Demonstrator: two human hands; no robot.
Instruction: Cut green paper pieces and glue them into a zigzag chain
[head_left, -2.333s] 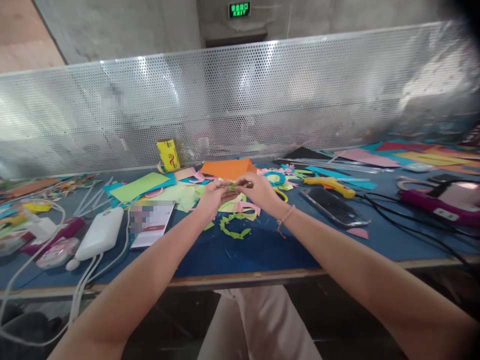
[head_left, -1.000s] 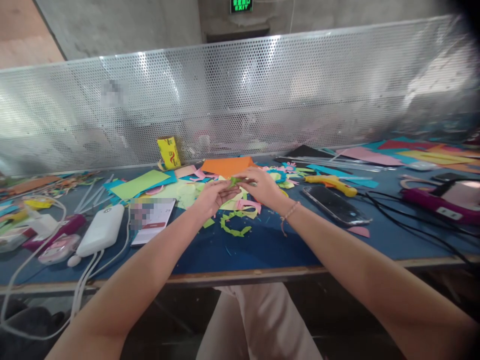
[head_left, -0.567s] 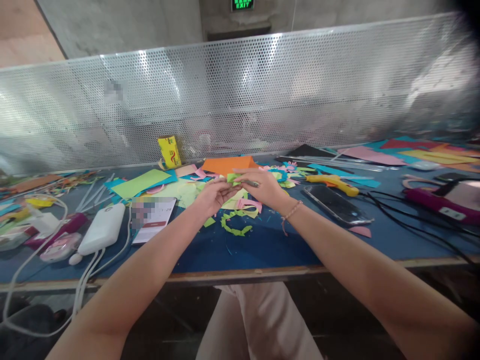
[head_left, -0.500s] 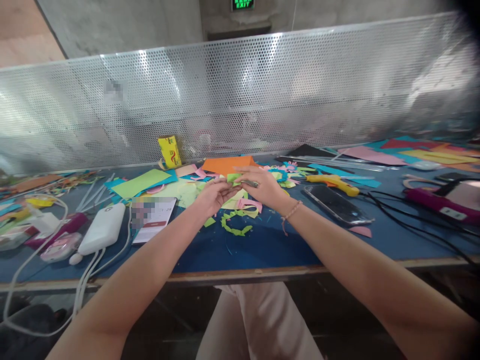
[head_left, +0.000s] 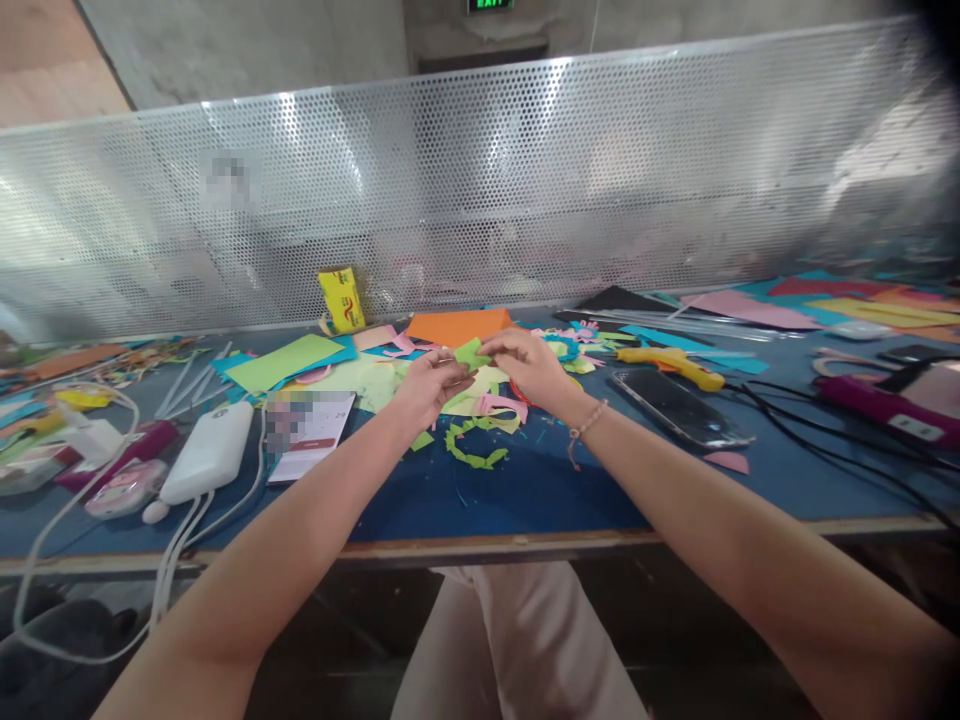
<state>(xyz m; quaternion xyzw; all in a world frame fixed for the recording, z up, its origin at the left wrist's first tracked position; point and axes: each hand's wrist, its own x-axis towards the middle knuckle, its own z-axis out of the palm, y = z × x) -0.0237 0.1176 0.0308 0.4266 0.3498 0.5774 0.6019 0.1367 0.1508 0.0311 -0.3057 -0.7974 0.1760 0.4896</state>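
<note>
Between my two hands is a small piece of green paper [head_left: 469, 353], held up over the paper scraps. My left hand [head_left: 431, 385] pinches its left side with the fingertips. At its right edge my right hand [head_left: 525, 362] pinches it between thumb and fingers; a bracelet circles that wrist. Below the hands a curved strip of folded green paper [head_left: 474, 458] lies on the blue table [head_left: 525, 500]. A pink paper strip [head_left: 504, 408] and a small green scrap [head_left: 421, 441] rest close by. An orange paper sheet [head_left: 454, 327] lies behind the hands.
To the right lie a yellow glue gun [head_left: 679, 368] and a dark phone [head_left: 679, 408]. On the left are a lit phone [head_left: 322, 440], a white power bank [head_left: 208, 452] with cables, and a green sheet [head_left: 285, 362]. A yellow packet [head_left: 341, 300] stands before the perforated metal screen [head_left: 465, 180].
My right hand's fingers have drawn back to the right and now pinch the paper's edge, so more of the green piece shows. The left hand stays nearly in place.
</note>
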